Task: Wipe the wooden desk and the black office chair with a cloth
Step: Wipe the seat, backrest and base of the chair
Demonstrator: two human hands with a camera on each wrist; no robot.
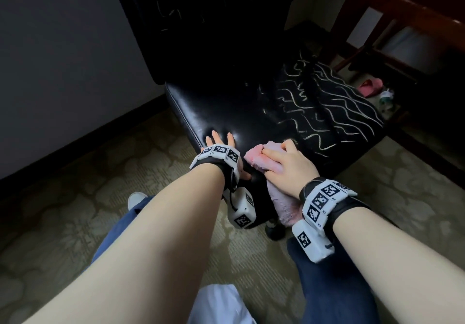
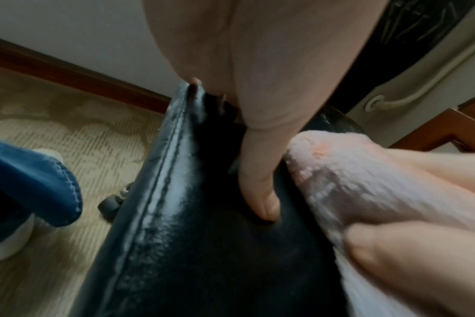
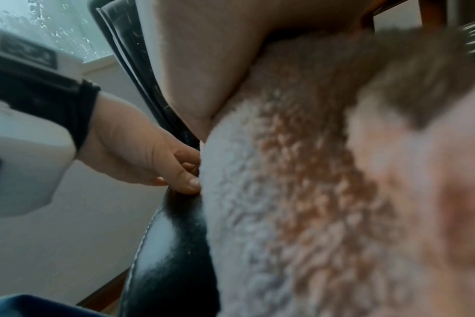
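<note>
The black office chair (image 1: pixel 226 112) fills the middle of the head view, its seat streaked with pale squiggly marks on the right half. My left hand (image 1: pixel 222 145) rests on the seat's front left corner with its fingers spread flat, and its thumb (image 2: pixel 258 182) presses the front edge. My right hand (image 1: pixel 286 165) grips a folded pink cloth (image 1: pixel 254 157) against the seat's front edge, right beside the left hand. Part of the cloth (image 3: pixel 285 193) hangs down over the front of the chair (image 3: pixel 166 246). The wooden desk (image 1: pixel 392 4) stands at the upper right.
A white wall with a dark baseboard (image 1: pixel 75 132) runs along the left. Patterned carpet (image 1: pixel 100 198) lies around the chair. A chair caster (image 1: pixel 274 233) sits near my knees in blue jeans. A pink slipper (image 1: pixel 370 86) lies under the desk.
</note>
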